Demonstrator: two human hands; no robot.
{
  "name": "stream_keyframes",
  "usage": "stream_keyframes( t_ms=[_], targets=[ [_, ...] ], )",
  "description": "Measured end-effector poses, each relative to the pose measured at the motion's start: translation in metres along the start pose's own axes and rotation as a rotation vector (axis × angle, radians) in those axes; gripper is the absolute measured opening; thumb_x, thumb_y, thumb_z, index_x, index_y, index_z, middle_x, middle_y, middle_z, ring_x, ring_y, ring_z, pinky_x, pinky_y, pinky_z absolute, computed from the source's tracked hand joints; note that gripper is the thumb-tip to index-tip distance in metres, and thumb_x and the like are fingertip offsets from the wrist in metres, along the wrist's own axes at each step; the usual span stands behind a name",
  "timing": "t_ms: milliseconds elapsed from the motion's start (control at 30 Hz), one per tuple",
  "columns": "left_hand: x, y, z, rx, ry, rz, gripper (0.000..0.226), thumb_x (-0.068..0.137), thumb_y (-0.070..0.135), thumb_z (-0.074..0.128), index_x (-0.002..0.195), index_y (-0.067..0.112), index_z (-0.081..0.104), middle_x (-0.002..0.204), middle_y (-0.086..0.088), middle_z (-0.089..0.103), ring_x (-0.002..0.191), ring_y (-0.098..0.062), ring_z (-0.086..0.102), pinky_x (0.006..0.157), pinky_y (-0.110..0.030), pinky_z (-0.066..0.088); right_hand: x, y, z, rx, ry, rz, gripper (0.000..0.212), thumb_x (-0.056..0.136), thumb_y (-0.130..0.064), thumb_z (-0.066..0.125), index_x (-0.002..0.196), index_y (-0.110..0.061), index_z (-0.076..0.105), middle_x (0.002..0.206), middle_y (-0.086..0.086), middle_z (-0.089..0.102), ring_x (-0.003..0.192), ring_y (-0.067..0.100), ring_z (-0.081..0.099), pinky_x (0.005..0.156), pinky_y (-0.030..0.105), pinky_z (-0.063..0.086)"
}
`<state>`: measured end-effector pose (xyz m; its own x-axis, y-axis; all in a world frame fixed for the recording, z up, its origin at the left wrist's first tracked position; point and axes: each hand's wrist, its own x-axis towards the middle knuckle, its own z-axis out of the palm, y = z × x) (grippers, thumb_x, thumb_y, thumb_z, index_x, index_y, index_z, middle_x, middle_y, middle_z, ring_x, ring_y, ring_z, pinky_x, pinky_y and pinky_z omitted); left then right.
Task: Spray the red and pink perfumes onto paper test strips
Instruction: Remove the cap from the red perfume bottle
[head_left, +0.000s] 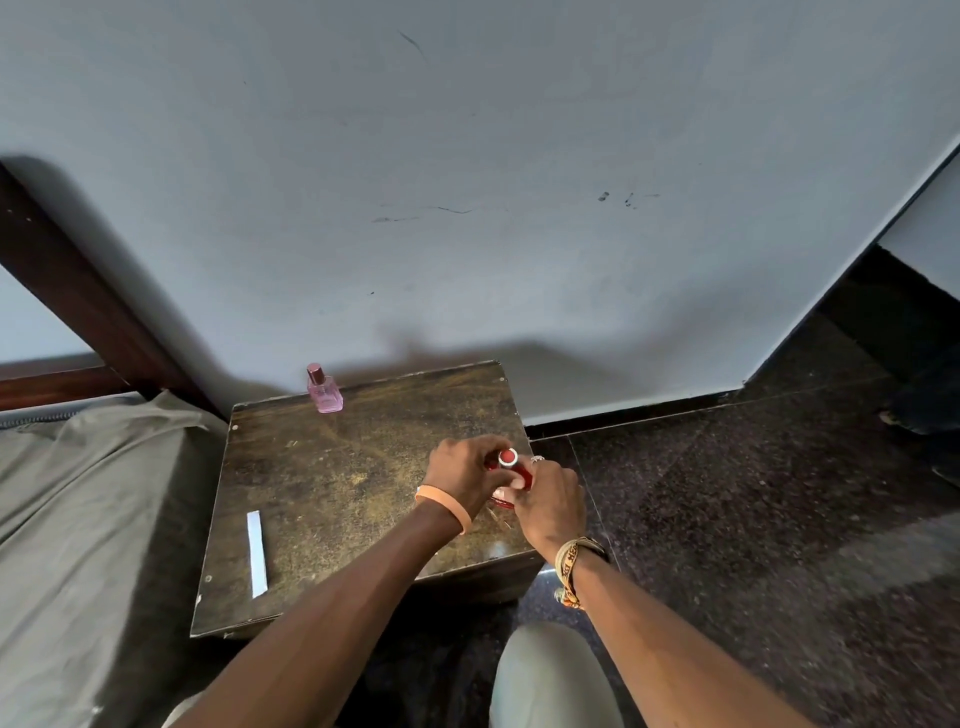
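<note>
Both my hands meet on the red perfume bottle (511, 464) at the right edge of the small brown table (332, 483). My left hand (464, 473) curls round the bottle's left side, hiding most of its body. My right hand (548, 499) grips it from the right, fingers around the red cap. The pink perfume bottle (323, 389) stands upright at the table's far edge, near the wall. A white paper test strip (256, 553) lies flat near the table's front left.
A grey-covered bed (78, 519) with a dark wooden frame borders the table on the left. The pale wall runs behind the table. Dark stone floor (753, 493) spreads to the right. My knee (550, 675) shows below the table's front edge.
</note>
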<state>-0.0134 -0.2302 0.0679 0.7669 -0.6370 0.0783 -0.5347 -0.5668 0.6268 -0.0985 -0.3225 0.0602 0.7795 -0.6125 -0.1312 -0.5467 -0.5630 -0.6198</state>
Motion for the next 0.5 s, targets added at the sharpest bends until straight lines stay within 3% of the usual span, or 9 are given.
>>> stream_keyframes(
  t_ms=[167,333,500],
  targets=[
    [-0.0003,0.0018,0.0015,0.008,-0.056,0.079,0.042,0.082,0.016,0.07,0.122,0.022,0.063,0.112,0.001,0.071,0.098,-0.015,0.067,0.089,-0.03,0.053,-0.0009,0.0014,0.0012,-0.021,0.012,0.02,0.014,0.09,-0.027,0.07,0.103,-0.022,0.072,0.089,0.002,0.073,0.086,0.023,0.07,0.075,0.038,0.059],
    [0.0012,-0.0016,0.0019,0.027,-0.014,0.064,0.029,0.079,0.015,0.072,0.107,0.023,0.072,0.097,0.004,0.075,0.089,-0.013,0.069,0.083,-0.027,0.054,-0.0011,-0.0012,0.0014,-0.025,0.017,0.023,0.018,0.09,-0.027,0.069,0.108,-0.022,0.071,0.094,0.003,0.073,0.09,0.024,0.07,0.079,0.039,0.059],
    [-0.0019,0.0012,0.0043,-0.015,0.005,0.046,0.035,0.081,0.014,0.072,0.115,0.022,0.068,0.107,0.002,0.073,0.094,-0.011,0.069,0.086,-0.028,0.055,0.0,-0.0021,0.0013,-0.015,0.007,0.017,0.018,0.092,-0.028,0.067,0.109,-0.023,0.071,0.095,0.003,0.073,0.091,0.023,0.07,0.079,0.039,0.059]
  ],
)
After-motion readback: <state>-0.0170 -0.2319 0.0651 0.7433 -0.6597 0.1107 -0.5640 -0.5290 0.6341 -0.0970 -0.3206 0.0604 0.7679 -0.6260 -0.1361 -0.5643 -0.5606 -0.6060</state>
